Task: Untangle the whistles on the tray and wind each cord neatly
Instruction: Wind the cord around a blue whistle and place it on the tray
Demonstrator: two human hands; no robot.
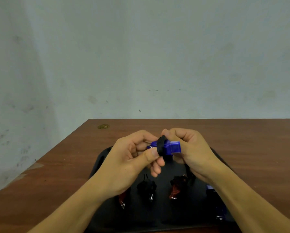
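A blue whistle [172,147] is held up above the black tray [159,214], with black cord [160,146] wound around its middle. My left hand [134,158] grips the whistle's ring end, its thumb pressing on the wound cord. My right hand [189,148] holds the mouthpiece end and pinches the cord at the top. On the tray lie a red whistle [174,190] wrapped in black cord, a black wound bundle [146,187], another red whistle [122,198] partly hidden under my left wrist, and a second blue whistle [215,204] at the right.
The tray sits on a brown wooden table [56,174] whose left edge runs diagonally. A small round gold mark [103,126] lies near the table's far left corner. A pale wall stands behind.
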